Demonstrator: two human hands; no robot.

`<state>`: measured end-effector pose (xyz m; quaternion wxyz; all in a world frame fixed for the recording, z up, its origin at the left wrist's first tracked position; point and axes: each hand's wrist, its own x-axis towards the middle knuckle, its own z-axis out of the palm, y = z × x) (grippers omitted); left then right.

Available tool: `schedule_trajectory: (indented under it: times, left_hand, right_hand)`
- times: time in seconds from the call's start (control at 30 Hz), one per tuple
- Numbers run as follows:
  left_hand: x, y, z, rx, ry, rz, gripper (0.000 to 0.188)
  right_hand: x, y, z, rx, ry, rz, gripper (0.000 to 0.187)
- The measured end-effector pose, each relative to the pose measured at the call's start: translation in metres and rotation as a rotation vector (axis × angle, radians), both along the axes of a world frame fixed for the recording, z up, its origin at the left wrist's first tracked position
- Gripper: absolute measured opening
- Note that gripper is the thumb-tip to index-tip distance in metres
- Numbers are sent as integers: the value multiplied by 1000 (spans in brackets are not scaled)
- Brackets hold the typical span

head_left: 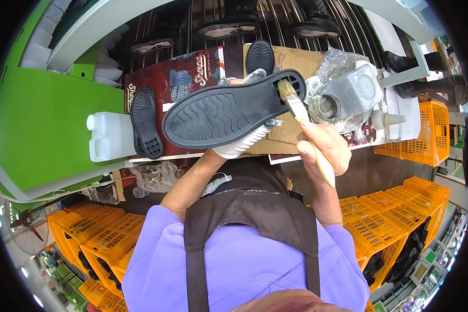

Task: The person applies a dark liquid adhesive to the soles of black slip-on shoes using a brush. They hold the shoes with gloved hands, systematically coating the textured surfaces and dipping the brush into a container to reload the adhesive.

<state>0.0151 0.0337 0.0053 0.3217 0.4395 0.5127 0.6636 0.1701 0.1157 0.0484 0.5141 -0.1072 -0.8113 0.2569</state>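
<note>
Shoe sole (223, 115) held above the worktable (291, 132), tread toward the camera, heel end to the right. Left hand (239, 145) underneath it, near edge. Right hand (322, 148) just right of the sole, holding a brush (301, 117); bristles touch the heel end. A second sole (145, 122) lies on the table left of the held one; a plastic jug (109, 136) further left. A third sole (259, 56) lies behind. Metal can (348, 96) right of the brush, squeeze bottle (387, 119) beyond. Crates (390, 218) below right.

Shoe workshop: soles (146, 122), crates (379, 218)
</note>
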Motion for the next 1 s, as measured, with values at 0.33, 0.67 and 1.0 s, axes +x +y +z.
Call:
schedule_trajectory:
  times: [0.33, 0.67, 1.0]
  left_hand:
    - [-1, 0, -5, -97, 107, -37, 64]
    - [-8, -4, -40, -97, 642, 27, 66]
    - [-5, 0, -62, -107, -324, -105, 69]
  right_hand:
    - [-11, -4, -5, 4, -22, 24, 30]
    - [-23, -16, -14, -35, -11, 43, 33]
    - [-31, -27, -13, -54, -21, 66, 36]
